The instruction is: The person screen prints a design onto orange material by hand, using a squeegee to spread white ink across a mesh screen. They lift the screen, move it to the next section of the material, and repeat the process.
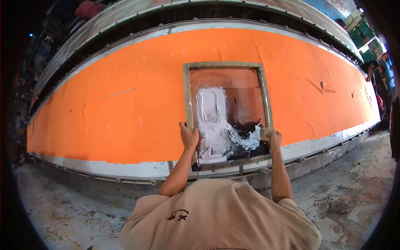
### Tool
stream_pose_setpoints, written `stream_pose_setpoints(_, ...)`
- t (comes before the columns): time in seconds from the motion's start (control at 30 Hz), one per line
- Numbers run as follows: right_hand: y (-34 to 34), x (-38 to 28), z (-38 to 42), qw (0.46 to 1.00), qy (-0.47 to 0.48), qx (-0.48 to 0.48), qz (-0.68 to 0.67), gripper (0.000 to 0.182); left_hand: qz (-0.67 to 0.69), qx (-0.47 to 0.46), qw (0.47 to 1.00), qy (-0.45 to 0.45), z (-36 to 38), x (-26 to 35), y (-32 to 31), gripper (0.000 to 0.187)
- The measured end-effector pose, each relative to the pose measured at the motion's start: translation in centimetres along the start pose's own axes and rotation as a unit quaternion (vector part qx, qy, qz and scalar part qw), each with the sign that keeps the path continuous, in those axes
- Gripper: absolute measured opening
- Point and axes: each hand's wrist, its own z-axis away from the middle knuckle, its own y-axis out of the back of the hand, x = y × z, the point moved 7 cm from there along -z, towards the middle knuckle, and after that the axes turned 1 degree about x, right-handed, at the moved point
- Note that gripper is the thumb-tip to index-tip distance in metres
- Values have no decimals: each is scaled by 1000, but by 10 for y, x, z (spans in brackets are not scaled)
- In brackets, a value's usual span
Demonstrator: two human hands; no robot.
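Observation:
A screen printing frame (225,65) rests over a long orange sheet (141,100), its mesh smeared with white and black ink. Thick white ink (212,121) covers the left half of the mesh, with a streaky patch toward the lower right. My left hand (189,136) is closed on the frame's left rail, thumb pointing up. On the opposite rail, my right hand (275,140) grips low down, beside a small tan block-like piece (265,133) at the inner edge. Its fingers are partly hidden behind the rail.
The orange sheet lies on a long table with a pale border (121,168) and a bolted rail along the near edge. Another long table (137,18) runs behind it. A person (371,68) stands at the far right end. Paint-spotted floor (75,204) spreads out on both sides.

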Motion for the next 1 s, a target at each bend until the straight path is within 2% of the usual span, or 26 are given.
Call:
stream_pose_setpoints(0.07, 49, -38, -42, 998, 67, 12, -3, 17, -17, -3, 1000, 9, 12, 19, -71, 51)
stream_pose_setpoints(0.1, 68, -47, -67, 998, 64, 15, -10, 17, -39, 1, 999, -17, 21, 39, -97, 53)
stream_pose_setpoints(0.13, 77, -42, -82, 1000, 20, 6, 2, 18, -65, -1, 997, -37, 30, 52, -108, 55)
stream_pose_setpoints(0.17, 93, -34, -91, 1000, -22, -1, 9, 19, -63, -24, 997, 25, 44, 58, -123, 56)
stream_pose_setpoints(0.2, 104, -26, -95, 1000, -25, 4, 4, 19, -66, -29, 997, 20, 52, 62, -131, 56)
stream_pose_setpoints(0.27, 130, -9, -102, 997, 41, 31, 62, 21, -70, 26, 996, -48, 77, 66, -135, 53)
stream_pose_setpoints(0.3, 139, -11, -83, 998, -2, 48, 36, 17, -80, -26, 996, 26, 83, 60, -136, 50)
stream_pose_setpoints(0.33, 141, -8, -71, 998, -9, 46, 43, 17, -84, -30, 995, 34, 87, 53, -137, 50)
stream_pose_setpoints(0.4, 144, -4, -57, 998, 8, 25, -52, 15, -187, 32, 979, -77, 90, 53, -134, 49)
stream_pose_setpoints(0.43, 144, 2, -63, 1000, -4, -10, 24, 18, -190, 33, 979, -64, 91, 51, -133, 49)
stream_pose_setpoints(0.5, 144, 7, -67, 999, -8, -15, 31, 18, -223, -7, 973, -59, 86, 47, -137, 51)
stream_pose_setpoints(0.57, 133, 6, -65, 999, -10, -18, 36, 19, -225, 11, 971, -78, 91, 45, -137, 52)
stream_pose_setpoints(0.6, 132, 10, -65, 991, 64, 10, 117, 20, -224, 27, 969, -104, 94, 47, -139, 53)
stream_pose_setpoints(0.63, 128, 2, -59, 970, 139, 36, 197, 21, -226, 4, 972, -63, 96, 45, -139, 54)
stream_pose_setpoints(0.67, 122, 7, -48, 969, 139, 29, 202, 21, -227, 6, 972, -54, 100, 48, -135, 54)
stream_pose_setpoints(0.73, 70, -26, 1, 890, 271, -20, 367, 23, -201, 8, 977, -65, 106, 52, -133, 52)
stream_pose_setpoints(0.8, -6, -79, 41, 850, 306, -208, 376, 17, -192, 1, 981, -40, 102, 51, -135, 52)
stream_pose_setpoints(0.87, -86, -115, 27, 769, 452, -260, 369, 21, -178, 22, 983, -48, 104, 55, -128, 53)
stream_pose_setpoints(0.9, -122, -131, 5, 754, 482, -267, 358, 21, -172, -14, 985, -6, 103, 49, -130, 54)
stream_pose_setpoints(0.93, -158, -150, -19, 736, 514, -273, 346, 21, -171, -13, 985, -6, 99, 49, -130, 54)
stream_pose_setpoints(1.0, -214, -167, -68, 757, 473, -296, 341, 21, -168, 17, 984, -53, 102, 56, -126, 52)
